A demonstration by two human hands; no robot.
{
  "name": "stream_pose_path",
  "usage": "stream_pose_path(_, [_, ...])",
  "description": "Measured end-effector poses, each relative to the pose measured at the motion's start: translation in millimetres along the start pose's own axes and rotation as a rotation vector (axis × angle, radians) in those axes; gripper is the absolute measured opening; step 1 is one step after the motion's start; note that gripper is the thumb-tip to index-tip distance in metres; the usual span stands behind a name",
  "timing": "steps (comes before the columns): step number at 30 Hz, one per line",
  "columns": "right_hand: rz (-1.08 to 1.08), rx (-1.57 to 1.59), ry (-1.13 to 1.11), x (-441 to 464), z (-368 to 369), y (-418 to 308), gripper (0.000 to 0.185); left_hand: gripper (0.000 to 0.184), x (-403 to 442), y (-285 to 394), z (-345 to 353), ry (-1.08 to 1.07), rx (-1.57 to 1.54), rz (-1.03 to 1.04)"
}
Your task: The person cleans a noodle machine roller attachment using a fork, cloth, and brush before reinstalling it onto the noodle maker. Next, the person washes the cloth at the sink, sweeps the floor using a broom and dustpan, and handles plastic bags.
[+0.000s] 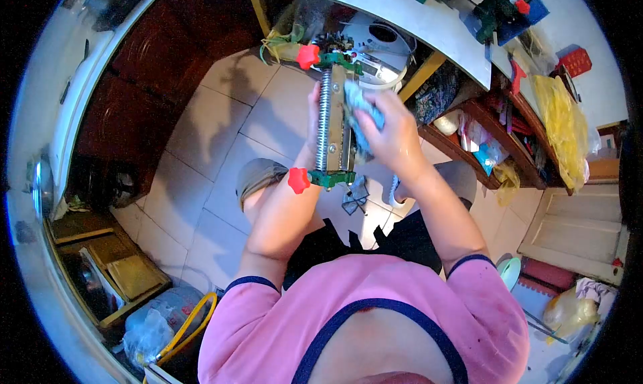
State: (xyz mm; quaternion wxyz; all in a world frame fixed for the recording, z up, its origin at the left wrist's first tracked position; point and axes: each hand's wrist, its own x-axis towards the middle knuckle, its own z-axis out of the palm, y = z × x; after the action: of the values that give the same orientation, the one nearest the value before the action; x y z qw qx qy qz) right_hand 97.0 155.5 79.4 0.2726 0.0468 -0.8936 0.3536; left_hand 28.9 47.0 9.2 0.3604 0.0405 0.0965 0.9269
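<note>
The right hand (394,131) is gripping a pale blue cloth (357,101) at the right side of a metal roller machine (337,119).
The machine is sitting in front of the person, above the tiled floor (204,133), its far end blending into clutter (331,40) near the table (432,28). The left hand (313,116) is showing only partly at the machine's left side (whether it is gripping, I cannot tell). The cloth is looking blurred, and the right hand is partly covering it.
</note>
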Motion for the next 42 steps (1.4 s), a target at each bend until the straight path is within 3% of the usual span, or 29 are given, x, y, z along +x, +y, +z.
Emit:
stream_pose_path(1, [0.008, 0.032, -0.131, -11, -8, -5, 0.02, 0.06, -5, 0, 7, -0.005, 0.055, 0.01])
stream_pose_path(2, [0.02, 0.062, -0.263, -21, -15, -8, 0.02, 0.059, 2, -3, -20, -0.279, -0.074, -0.113])
stream_pose_path(4, [0.027, 0.158, -0.436, -42, -24, -10, 0.02, 0.062, -9, -4, 3, -0.135, 0.035, -0.214])
stream_pose_path(5, [0.058, 0.175, -0.512, -45, -31, -6, 0.022, 0.075, -13, -6, 22, 0.124, 0.117, -0.183])
stream_pose_path(6, [0.06, 0.177, -0.53, -43, -39, -4, 0.022, 0.075, -14, -7, 15, 0.134, 0.104, -0.174])
stream_pose_path(8, [0.369, 0.285, -0.362, -22, -53, -4, 0.024, 0.074, -9, -3, 7, 0.121, 0.199, -0.119])
stream_pose_path(10, [0.241, 0.257, -0.132, 8, -51, 1, 0.027, 0.071, -8, 0, 10, 0.169, 0.289, -0.075])
stream_pose_path(12, [0.173, 0.221, -0.026, 34, -36, 3, 0.03, 0.064, -5, 6, 5, 0.1, 0.354, -0.108])
stream_pose_path(13, [0.134, 0.181, -0.015, 43, -22, 11, 0.031, 0.057, -7, 3, 12, 0.224, 0.414, -0.057])
stream_pose_path(15, [0.088, 0.184, -0.022, 39, 10, 27, 0.033, 0.056, -12, 3, 14, 0.256, 0.471, -0.056])
stream_pose_path(16, [0.066, 0.211, 0.086, 32, 26, 31, 0.031, 0.054, -15, 4, 16, 0.294, 0.532, -0.06])
stream_pose_path(18, [-0.005, 0.1, -0.041, 7, 19, 32, 0.029, 0.053, -10, 5, 18, 0.347, 0.494, -0.035])
stream_pose_path(20, [0.044, 0.043, -0.304, -20, -3, 11, 0.028, 0.054, -4, 5, 3, 0.428, 0.523, 0.008])
stream_pose_path(21, [0.049, 0.043, -0.312, -25, -11, 11, 0.028, 0.055, -1, 6, -10, 0.449, 0.562, 0.001])
stream_pose_path(23, [0.336, 0.267, -0.525, -30, -30, 18, 0.029, 0.055, -6, 8, -5, 0.488, 0.691, 0.026])
stream_pose_path(24, [0.477, 0.208, -0.502, -26, -34, 29, 0.03, 0.055, -6, 9, -2, 0.516, 0.831, 0.054])
stream_pose_path(28, [0.338, 0.274, -0.014, 13, -11, 47, 0.033, 0.056, -11, 9, 9, 0.475, 0.827, -0.077])
stream_pose_path(30, [0.314, 0.307, 0.007, 6, 12, 32, 0.028, 0.055, -13, 6, 14, 0.457, 0.802, -0.066])
stream_pose_path(33, [0.018, 0.115, -0.058, -30, 15, 50, 0.026, 0.053, -6, 6, 11, 0.495, 0.774, -0.018])
stream_pose_path(34, [0.027, 0.144, -0.117, -46, 8, 42, 0.027, 0.051, -3, 4, 5, 0.546, 0.767, 0.007])
stream_pose_path(36, [0.216, 0.166, -0.442, -69, -14, 44, 0.03, 0.054, -4, 11, -5, 0.477, 0.803, 0.005])
stream_pose_path(39, [0.273, 0.09, -0.628, -74, -32, 54, 0.027, 0.053, -2, 11, -9, 0.484, 0.795, 0.019])
stream_pose_path(40, [0.271, 0.091, -0.627, -70, -32, 56, 0.027, 0.053, -3, 8, -7, 0.479, 0.775, 0.019])
stream_pose_path(42, [0.565, 0.261, -0.256, -52, -32, 59, 0.027, 0.051, -5, 4, -5, 0.452, 0.76, 0.026])
